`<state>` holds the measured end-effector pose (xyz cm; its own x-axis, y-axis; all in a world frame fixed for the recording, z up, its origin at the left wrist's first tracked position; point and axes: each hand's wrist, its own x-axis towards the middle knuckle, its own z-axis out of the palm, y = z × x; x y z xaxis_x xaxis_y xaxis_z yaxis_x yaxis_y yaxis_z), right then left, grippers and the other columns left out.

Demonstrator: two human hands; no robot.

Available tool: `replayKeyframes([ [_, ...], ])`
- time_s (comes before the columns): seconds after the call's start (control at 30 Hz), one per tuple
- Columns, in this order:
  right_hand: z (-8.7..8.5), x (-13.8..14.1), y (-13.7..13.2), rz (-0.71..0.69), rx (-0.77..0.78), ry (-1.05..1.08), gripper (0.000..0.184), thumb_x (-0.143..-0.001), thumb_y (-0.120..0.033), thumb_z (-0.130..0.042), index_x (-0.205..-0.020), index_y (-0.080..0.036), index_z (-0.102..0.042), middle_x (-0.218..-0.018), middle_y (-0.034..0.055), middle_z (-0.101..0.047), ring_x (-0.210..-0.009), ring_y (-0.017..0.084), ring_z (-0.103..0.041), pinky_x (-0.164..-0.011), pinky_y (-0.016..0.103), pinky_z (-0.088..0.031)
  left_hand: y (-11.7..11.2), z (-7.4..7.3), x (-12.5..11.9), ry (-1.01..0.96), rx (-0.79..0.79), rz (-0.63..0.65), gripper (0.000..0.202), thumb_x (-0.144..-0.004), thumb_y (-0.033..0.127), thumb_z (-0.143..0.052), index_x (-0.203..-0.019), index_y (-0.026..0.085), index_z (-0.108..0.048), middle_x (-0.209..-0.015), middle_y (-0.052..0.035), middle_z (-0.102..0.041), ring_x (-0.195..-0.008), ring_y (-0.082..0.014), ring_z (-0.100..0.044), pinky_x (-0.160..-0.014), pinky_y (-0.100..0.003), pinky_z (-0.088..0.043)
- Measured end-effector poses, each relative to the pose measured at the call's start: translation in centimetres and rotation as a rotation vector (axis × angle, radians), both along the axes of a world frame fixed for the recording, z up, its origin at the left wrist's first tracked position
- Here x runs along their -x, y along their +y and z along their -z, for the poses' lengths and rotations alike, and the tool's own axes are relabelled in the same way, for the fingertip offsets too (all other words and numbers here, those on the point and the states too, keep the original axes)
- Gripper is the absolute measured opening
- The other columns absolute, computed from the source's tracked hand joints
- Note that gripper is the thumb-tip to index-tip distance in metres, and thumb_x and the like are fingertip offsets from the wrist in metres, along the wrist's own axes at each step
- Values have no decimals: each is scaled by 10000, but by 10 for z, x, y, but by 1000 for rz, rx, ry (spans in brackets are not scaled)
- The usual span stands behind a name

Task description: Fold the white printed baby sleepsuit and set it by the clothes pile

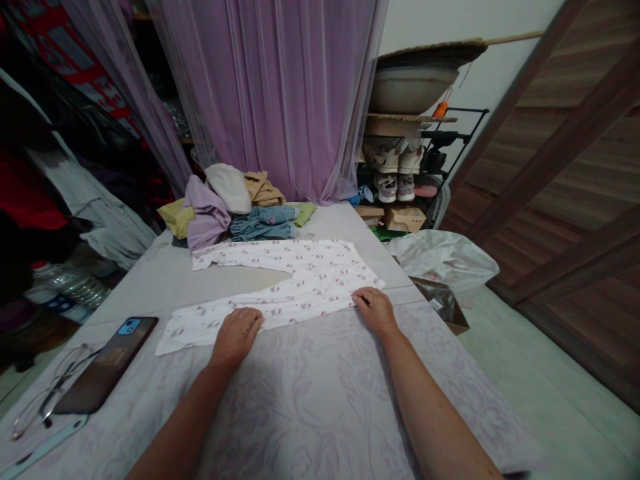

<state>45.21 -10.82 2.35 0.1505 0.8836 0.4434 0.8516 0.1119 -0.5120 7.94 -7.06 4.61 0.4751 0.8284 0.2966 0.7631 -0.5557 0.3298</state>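
Observation:
A pair of white child's pants point(320, 280) with a small repeated print lies flat across the table. Its waist is at the right and its two legs reach left. My left hand point(237, 335) rests on the near leg with its fingers curled together at the cloth; the fingertips are partly hidden. At the near waist corner, my right hand point(375, 310) pinches the edge of the pants between thumb and fingers.
A heap of clothes point(230, 207) sits at the table's far left. A phone point(107, 367), glasses point(47, 393) and a light-blue strap-like item point(50, 443) lie at the near left. Right of the table stand a shoe rack point(440, 177), a plastic bag point(445, 260) and a carton point(445, 307).

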Motion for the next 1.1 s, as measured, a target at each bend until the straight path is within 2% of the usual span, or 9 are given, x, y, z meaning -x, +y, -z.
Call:
replayKeyframes([
  [0.37,7,-4,2,-29,-54,74,178,-820,-283,-567,-730,-230,-711,-810,43,-743,-812,205,-669,-793,326,-496,-4,3,2,-29,-100,64,288,-966,330,-383,-850,207,-616,-879,-66,-680,-874,-213,-602,-846,-355,-464],
  [0.6,12,-7,2,-33,-65,33,217,-834,-340,-537,-743,-237,-705,-818,48,-740,-807,213,-664,-784,339,-493,-5,0,-1,-30,1,39,281,-939,331,-399,-794,204,-603,-809,-51,-665,-806,-197,-599,-787,-335,-474],
  [0.67,13,-8,1,-29,-60,30,226,-833,-359,-532,-752,-238,-704,-819,47,-739,-805,214,-663,-780,340,-495,-2,-3,8,-53,15,-42,299,-941,349,-393,-803,209,-619,-825,-50,-678,-826,-194,-610,-802,-324,-480],
  [0.77,16,-10,2,-26,-58,29,237,-824,-387,-532,-758,-239,-705,-821,45,-740,-802,215,-665,-778,339,-501,5,-10,37,-27,-18,-274,300,-932,339,-391,-900,207,-659,-931,-67,-710,-924,-210,-623,-879,-330,-475],
  [0.93,18,-11,3,-28,-75,9,257,-823,-399,-521,-761,-233,-707,-819,50,-741,-802,217,-671,-777,342,-511,13,-24,96,226,-18,-680,433,-925,349,-383,-1182,106,-633,-1139,-166,-679,-1068,-290,-610,-976,-400,-439],
  [1.0,19,-11,3,-25,-73,-2,262,-825,-404,-518,-760,-235,-708,-820,51,-741,-801,219,-672,-772,343,-514,14,-26,111,313,45,-771,496,-928,383,-375,-1240,70,-600,-1159,-200,-665,-1083,-314,-611,-955,-415,-451],
  [1.1,20,-11,3,-4,-68,-24,263,-822,-410,-517,-763,-240,-709,-822,51,-743,-798,222,-672,-773,352,-516,16,-29,120,380,167,-801,511,-918,434,-391,-1211,85,-622,-1141,-203,-672,-1086,-324,-621,-921,-408,-470],
])
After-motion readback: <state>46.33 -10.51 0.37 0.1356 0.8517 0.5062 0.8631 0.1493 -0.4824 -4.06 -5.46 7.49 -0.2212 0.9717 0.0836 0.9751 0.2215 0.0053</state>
